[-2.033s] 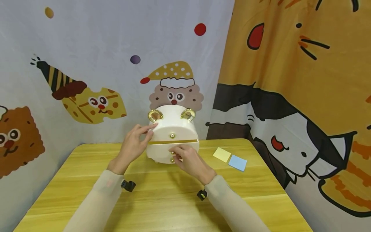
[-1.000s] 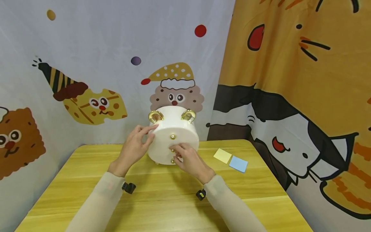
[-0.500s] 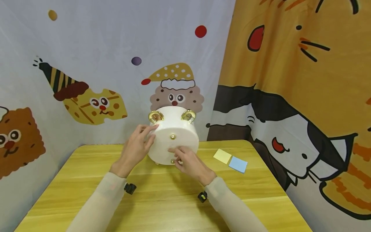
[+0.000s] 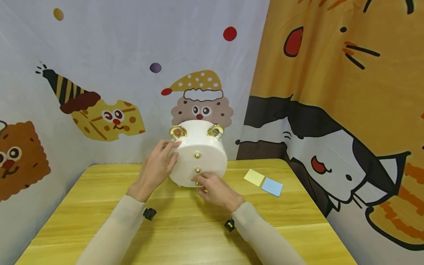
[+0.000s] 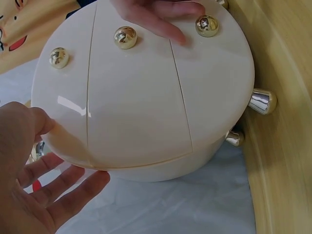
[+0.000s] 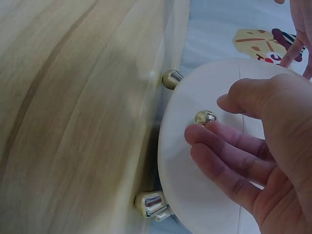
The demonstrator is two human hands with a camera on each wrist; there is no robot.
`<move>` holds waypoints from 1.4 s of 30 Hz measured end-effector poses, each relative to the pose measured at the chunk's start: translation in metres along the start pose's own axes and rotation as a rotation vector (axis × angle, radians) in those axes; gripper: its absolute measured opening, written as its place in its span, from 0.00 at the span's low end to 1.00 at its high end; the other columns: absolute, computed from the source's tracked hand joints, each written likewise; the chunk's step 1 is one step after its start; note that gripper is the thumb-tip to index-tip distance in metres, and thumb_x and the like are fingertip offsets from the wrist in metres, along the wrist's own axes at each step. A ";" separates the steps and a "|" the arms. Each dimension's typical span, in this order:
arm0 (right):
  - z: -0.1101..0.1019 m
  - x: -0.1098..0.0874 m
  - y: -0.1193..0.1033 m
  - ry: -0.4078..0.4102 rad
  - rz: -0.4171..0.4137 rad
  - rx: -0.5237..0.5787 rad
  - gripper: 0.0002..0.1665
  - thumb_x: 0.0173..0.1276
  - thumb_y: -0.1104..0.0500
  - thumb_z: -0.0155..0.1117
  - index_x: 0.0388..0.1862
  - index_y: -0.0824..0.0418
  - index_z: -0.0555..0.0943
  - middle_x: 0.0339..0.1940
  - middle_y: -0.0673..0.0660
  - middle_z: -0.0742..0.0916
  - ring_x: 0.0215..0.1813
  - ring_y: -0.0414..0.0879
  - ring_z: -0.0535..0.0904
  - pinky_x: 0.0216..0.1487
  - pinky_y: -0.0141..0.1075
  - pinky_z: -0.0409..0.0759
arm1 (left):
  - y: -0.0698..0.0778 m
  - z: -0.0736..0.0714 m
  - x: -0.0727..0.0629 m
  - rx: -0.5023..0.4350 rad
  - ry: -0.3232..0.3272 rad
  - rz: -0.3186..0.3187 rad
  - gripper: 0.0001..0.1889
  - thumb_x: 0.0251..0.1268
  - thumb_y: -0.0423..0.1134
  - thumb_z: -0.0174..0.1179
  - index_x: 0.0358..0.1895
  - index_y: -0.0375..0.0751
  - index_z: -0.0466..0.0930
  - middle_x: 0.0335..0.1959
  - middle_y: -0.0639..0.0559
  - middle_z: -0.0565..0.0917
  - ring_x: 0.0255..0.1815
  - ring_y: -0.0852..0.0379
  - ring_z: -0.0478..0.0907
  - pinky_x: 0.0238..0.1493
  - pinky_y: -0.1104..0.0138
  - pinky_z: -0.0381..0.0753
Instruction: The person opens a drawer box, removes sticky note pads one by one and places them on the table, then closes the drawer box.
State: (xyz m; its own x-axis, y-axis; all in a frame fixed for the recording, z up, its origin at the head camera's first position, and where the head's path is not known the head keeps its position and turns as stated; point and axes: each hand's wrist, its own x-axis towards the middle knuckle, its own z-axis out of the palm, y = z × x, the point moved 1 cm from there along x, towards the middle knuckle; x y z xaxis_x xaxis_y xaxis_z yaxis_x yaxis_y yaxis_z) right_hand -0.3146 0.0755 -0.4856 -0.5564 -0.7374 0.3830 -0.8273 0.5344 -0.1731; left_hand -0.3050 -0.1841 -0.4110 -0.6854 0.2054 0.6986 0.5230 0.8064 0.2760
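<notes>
Soft light fills the head view, with pale shadows on the table [image 4: 188, 232]. In the left wrist view, white shine sits near nine o'clock on the box [image 5: 136, 102]; the right wrist view looks dimmer and hazy.

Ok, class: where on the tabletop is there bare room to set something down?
The tabletop is bare left of the left sleeve, between that and the right sleeve, and between the right sleeve and the blue notepad. It is crowded at the white drawer box: left grip at its side, right grip at its lowest knob.
</notes>
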 end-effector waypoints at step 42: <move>0.015 0.007 0.005 0.000 0.013 -0.118 0.18 0.72 0.70 0.81 0.58 0.59 0.95 0.52 0.52 0.98 0.44 0.40 0.92 0.49 0.32 0.91 | 0.005 -0.002 0.002 0.066 -0.029 0.029 0.29 0.87 0.37 0.71 0.85 0.51 0.80 0.45 0.40 0.82 0.35 0.46 0.76 0.34 0.53 0.83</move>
State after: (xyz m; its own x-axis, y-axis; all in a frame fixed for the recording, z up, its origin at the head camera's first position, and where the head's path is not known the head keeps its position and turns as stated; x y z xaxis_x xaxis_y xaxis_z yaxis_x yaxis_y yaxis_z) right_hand -0.3235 0.0665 -0.4970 -0.5668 -0.7301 0.3818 -0.8054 0.5886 -0.0702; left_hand -0.3026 -0.1805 -0.4071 -0.6850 0.2447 0.6863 0.5091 0.8345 0.2106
